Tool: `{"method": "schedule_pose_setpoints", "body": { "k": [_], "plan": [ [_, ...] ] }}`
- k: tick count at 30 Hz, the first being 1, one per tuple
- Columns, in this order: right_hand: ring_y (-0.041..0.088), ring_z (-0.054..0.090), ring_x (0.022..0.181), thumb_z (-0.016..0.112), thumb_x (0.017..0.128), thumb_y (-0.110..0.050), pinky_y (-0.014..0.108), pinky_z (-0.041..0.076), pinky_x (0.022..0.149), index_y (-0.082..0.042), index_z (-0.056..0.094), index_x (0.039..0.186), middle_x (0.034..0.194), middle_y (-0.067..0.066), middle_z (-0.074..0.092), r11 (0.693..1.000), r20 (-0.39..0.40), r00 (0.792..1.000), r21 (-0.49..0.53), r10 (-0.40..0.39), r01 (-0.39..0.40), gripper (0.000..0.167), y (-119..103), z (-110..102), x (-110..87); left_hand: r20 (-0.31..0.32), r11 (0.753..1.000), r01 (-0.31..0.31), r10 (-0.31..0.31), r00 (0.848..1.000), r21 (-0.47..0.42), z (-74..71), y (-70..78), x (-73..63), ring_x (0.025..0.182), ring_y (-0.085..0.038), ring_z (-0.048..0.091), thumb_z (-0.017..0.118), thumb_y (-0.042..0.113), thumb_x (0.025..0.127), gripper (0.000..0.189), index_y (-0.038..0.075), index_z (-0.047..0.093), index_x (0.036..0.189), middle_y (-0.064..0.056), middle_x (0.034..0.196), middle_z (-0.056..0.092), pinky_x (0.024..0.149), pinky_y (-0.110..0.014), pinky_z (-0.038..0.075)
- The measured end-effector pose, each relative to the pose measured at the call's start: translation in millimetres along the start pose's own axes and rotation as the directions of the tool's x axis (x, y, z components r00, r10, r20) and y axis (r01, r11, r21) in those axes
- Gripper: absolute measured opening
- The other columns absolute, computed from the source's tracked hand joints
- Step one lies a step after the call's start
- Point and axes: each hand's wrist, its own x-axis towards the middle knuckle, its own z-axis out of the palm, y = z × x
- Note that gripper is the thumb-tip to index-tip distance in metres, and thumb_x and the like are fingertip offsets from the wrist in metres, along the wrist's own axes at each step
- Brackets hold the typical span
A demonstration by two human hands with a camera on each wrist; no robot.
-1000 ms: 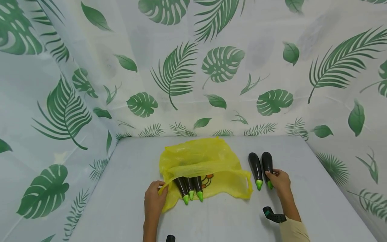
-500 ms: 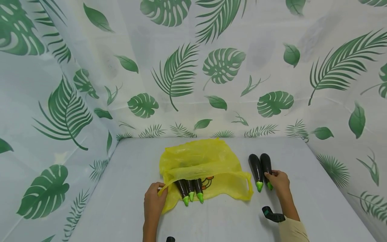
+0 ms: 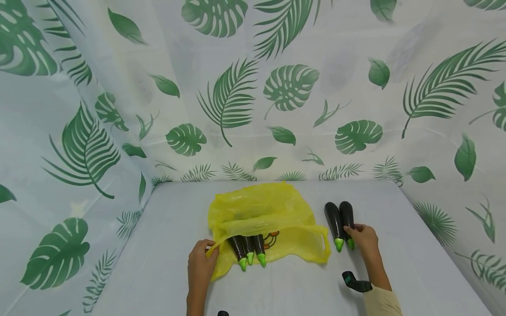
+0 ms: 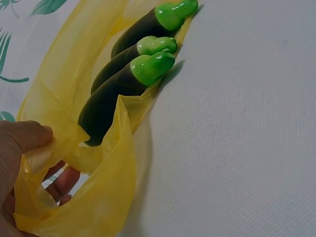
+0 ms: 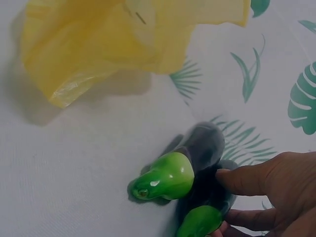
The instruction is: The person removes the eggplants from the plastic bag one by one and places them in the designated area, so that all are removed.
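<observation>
A yellow plastic bag (image 3: 261, 202) lies on the white table with its mouth toward me. My left hand (image 3: 201, 264) holds the bag's left handle, and the film bunches between thumb and fingers in the left wrist view. Inside the mouth lie three dark eggplants (image 4: 106, 111), their green stem ends sticking out. To the right of the bag two more eggplants lie side by side, stems toward me. My right hand (image 3: 365, 239) grips the rightmost eggplant (image 3: 346, 213) near its stem, thumb on top and fingers at its right side. The other eggplant (image 3: 334, 217) lies against its left.
The table (image 3: 296, 289) is bounded at the back and sides by white sheeting (image 3: 245, 162) printed with green leaves. A black wrist camera mount (image 3: 357, 282) sits at my right wrist. The bag's right handle (image 3: 325, 245) lies loose on the table between the bag and the eggplants.
The rightmost eggplant has shifted slightly left with my right hand, closing the gap to its neighbour. My left hand and the bag stay in place.
</observation>
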Motion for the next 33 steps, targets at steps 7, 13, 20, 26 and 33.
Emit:
{"method": "schedule_pose_setpoints", "body": {
  "k": [7,13,20,26,33],
  "plan": [
    [0.040,0.048,0.106,0.057,0.096,-0.027,0.053,0.045,0.095,0.016,0.043,0.133,0.126,0.034,0.049,1.000,-0.003,1.000,-0.001,-0.018,0.018,0.059,0.3,0.3,-2.3,-0.005,1.000,-0.004,0.004,1.000,0.005,1.6,-2.0,-0.1,0.092,-0.026,0.067,0.071,0.015,0.086,0.009,0.011,0.069,0.094,-0.006,0.104,0.069,0.079,-0.044,0.056],
    [0.039,0.051,0.103,0.058,0.095,-0.026,0.050,0.047,0.088,0.016,0.045,0.132,0.121,0.033,0.052,1.000,-0.016,1.000,-0.006,-0.025,0.025,0.057,2.8,0.6,-2.3,0.004,1.000,0.000,0.000,1.000,0.010,2.4,-2.5,-0.3,0.092,-0.025,0.067,0.072,0.015,0.086,0.010,0.012,0.070,0.094,-0.006,0.104,0.069,0.078,-0.044,0.056],
    [0.040,0.052,0.106,0.059,0.094,-0.027,0.049,0.047,0.089,0.015,0.044,0.133,0.122,0.034,0.053,1.000,-0.004,1.000,0.005,-0.028,0.028,0.059,4.0,-0.2,-1.2,0.001,1.000,-0.002,0.002,1.000,0.010,0.7,-1.7,0.9,0.092,-0.025,0.066,0.072,0.015,0.085,0.010,0.012,0.069,0.094,-0.006,0.104,0.069,0.079,-0.043,0.055],
    [0.041,0.052,0.109,0.058,0.095,-0.028,0.050,0.047,0.090,0.014,0.042,0.135,0.125,0.034,0.051,0.999,0.011,0.999,0.020,-0.031,0.031,0.060,6.4,-1.1,-2.2,0.016,1.000,0.019,-0.020,1.000,0.014,0.4,-2.4,1.7,0.093,-0.025,0.066,0.071,0.015,0.086,0.010,0.012,0.069,0.095,-0.006,0.106,0.068,0.081,-0.044,0.055],
    [0.044,0.051,0.114,0.058,0.095,-0.028,0.052,0.046,0.095,0.013,0.040,0.137,0.130,0.036,0.049,0.999,0.000,1.000,0.037,-0.020,0.020,0.062,8.0,-0.3,-2.0,0.001,1.000,0.010,-0.010,1.000,0.021,1.8,-2.7,3.1,0.093,-0.025,0.066,0.071,0.014,0.086,0.009,0.011,0.069,0.094,-0.006,0.105,0.069,0.082,-0.044,0.055]
  ]
}}
